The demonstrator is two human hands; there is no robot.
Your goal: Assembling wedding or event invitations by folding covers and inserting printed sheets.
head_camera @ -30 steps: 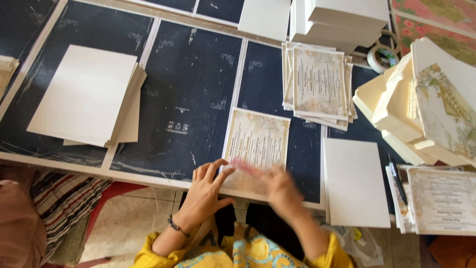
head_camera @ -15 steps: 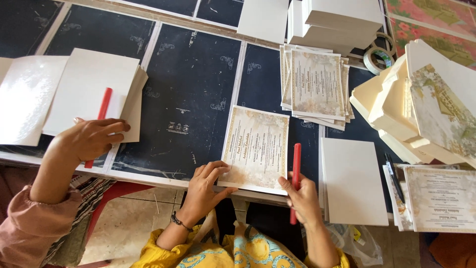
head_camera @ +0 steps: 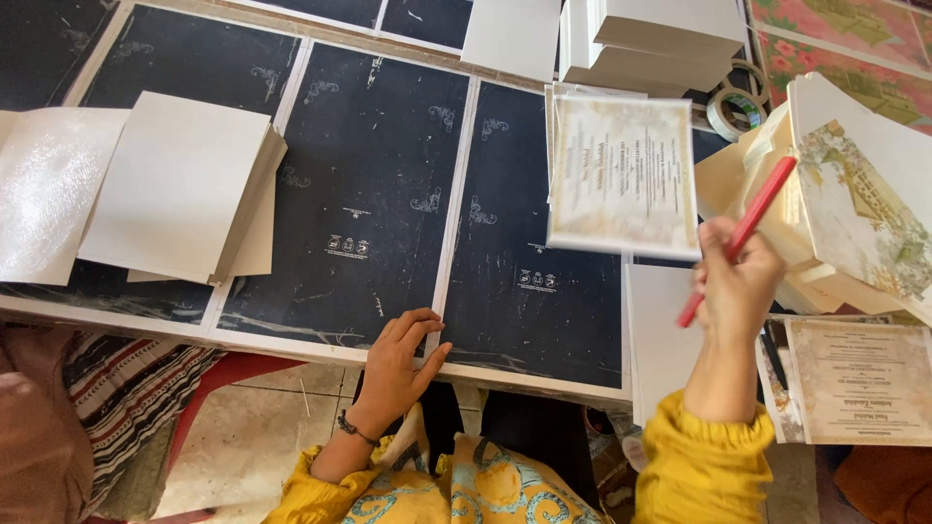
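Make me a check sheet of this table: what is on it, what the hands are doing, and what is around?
Surface: black printed table, scratched.
Job's things: printed card lifted in the air; red stick.
Clutter: cream sheets, shiny sheet, white boxes, tape roll, flowered cards, printed card at right.
Hands: right hand grips the red stick and holds the lifted card; left hand rests flat on the table edge.
Cables: nothing seen.
Surroundings: tiled floor, red chair, another person's striped clothing.

white boxes [head_camera: 670,39] stacked at the table's far edge.
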